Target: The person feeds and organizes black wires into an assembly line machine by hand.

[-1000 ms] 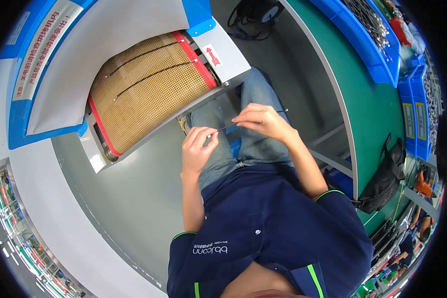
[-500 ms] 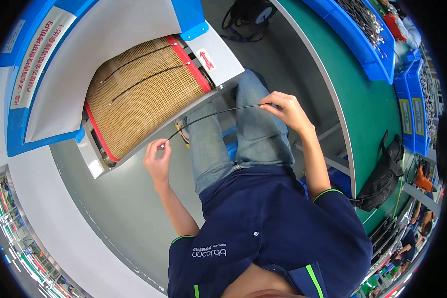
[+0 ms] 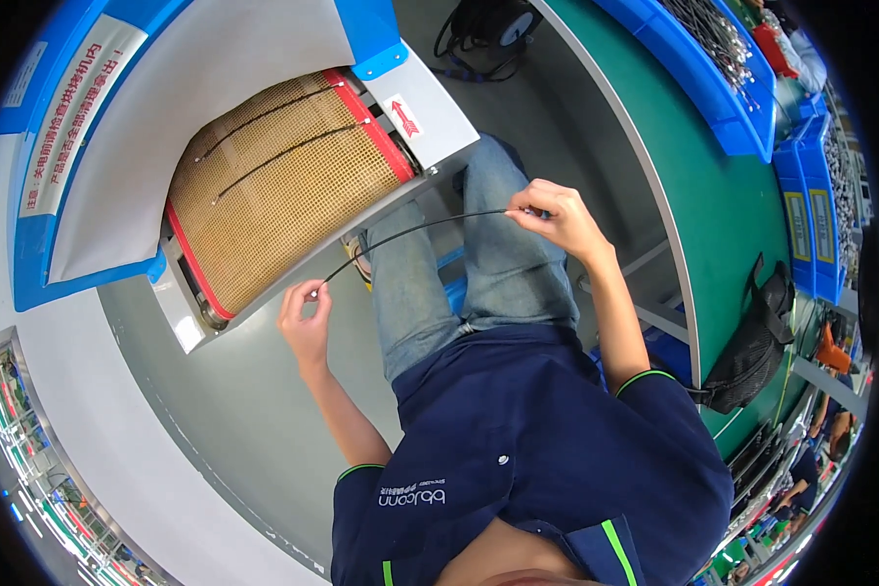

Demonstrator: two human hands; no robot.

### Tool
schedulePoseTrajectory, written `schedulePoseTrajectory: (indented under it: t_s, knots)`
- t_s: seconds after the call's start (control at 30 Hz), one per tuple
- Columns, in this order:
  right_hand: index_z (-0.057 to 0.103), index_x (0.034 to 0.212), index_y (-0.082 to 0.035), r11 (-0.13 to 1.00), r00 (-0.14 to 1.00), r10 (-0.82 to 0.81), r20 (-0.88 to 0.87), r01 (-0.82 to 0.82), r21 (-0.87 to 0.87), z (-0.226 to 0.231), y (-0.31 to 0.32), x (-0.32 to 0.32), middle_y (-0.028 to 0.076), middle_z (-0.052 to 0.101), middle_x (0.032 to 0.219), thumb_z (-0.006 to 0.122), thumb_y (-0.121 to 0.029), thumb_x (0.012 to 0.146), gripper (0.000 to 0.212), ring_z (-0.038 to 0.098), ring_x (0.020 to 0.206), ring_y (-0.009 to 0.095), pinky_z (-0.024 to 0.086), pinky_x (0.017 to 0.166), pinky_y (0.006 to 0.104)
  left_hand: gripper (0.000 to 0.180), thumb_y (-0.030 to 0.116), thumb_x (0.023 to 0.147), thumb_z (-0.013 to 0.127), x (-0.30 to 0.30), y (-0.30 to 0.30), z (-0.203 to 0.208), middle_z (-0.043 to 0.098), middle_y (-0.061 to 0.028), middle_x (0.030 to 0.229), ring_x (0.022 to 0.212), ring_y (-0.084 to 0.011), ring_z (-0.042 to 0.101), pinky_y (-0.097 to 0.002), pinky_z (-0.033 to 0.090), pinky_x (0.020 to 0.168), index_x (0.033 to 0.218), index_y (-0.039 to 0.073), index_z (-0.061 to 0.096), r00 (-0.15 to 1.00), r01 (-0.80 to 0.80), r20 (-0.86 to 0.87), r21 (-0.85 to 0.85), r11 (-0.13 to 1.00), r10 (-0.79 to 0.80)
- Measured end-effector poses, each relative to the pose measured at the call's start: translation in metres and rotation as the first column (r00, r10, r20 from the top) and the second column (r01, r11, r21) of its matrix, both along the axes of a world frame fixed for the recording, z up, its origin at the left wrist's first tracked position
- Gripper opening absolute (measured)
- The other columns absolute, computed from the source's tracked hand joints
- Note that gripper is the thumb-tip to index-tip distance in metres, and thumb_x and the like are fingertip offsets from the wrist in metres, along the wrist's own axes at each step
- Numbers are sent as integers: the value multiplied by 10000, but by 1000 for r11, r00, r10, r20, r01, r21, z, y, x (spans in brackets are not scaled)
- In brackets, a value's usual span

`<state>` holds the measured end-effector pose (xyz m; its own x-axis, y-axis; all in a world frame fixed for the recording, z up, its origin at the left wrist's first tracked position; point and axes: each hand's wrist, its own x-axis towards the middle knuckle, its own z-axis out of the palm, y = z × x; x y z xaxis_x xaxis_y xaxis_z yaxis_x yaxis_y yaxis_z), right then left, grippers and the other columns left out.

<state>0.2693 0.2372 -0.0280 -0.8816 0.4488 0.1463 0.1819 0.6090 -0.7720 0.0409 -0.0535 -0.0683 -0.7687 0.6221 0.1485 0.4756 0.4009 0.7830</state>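
Note:
A thin black cable (image 3: 415,230) arches between my hands, above my knees. My left hand (image 3: 305,317) pinches one end, where a small pale tip shows at the fingers. Near the other end, my right hand (image 3: 554,217) grips the cable between thumb and fingers; a bit of its end shows among them. Ahead and to the left, a tan mesh conveyor belt (image 3: 273,225) with red edges carries two more black cables, the farther cable (image 3: 264,119) and the nearer cable (image 3: 288,158), lying roughly parallel. Neither hand touches the belt.
A blue and white machine housing (image 3: 215,59) covers the belt's far side. At right runs a green tabletop (image 3: 669,195) holding a blue bin (image 3: 728,107) of cables, more blue bins (image 3: 816,215) and a black bag (image 3: 752,342). A cable reel (image 3: 498,29) lies on the floor.
The two cables on the belt have shifted very slightly toward the far left. My left hand has moved a little left and its grip has turned; my right fingers have curled further around the cable end.

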Motion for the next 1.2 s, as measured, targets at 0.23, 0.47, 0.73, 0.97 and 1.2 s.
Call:
schedulePoseTrajectory:
  t_s: [0.23,0.47,0.73,0.97,1.2]
  knots:
    - [660,803,-29,998,998,55,-20,-54,38,1,-7,-20,57,614,731,720,-44,743,87,575,670,188,458,562,296,135,-50,742,685,-19,-12,6,630,-53,802,667,-135,568,-253,474,620,861,4,652,1000,10,-16,13,1000,-10]
    - [656,793,-51,990,993,74,-90,-62,129,33,-28,-88,49,591,715,722,-86,738,93,563,679,205,468,609,308,87,10,778,685,-87,-33,43,626,-45,792,682,-119,568,-244,470,631,859,10,653,998,-51,-43,-5,999,51]
    - [667,788,-69,981,979,-31,-203,69,183,97,-47,-158,59,620,814,725,-108,716,100,570,867,251,467,793,349,114,105,834,664,-171,-33,124,628,-47,855,800,-134,576,-263,457,747,881,3,642,999,-35,18,-37,999,36]
    - [647,942,-103,977,989,49,-142,-18,211,190,-23,-95,83,558,975,738,-172,698,270,527,965,282,434,836,392,349,149,846,657,-127,-14,200,504,-135,1249,1194,-294,453,-375,356,1014,1166,52,558,992,28,-117,-177,984,-50]
    - [661,902,-58,702,925,-133,-356,341,625,415,158,-31,94,650,881,655,-103,786,124,615,848,263,490,782,373,162,-2,881,524,-12,13,268,581,-147,1038,994,-298,548,-376,415,905,1029,-13,587,975,91,-208,70,993,-75]
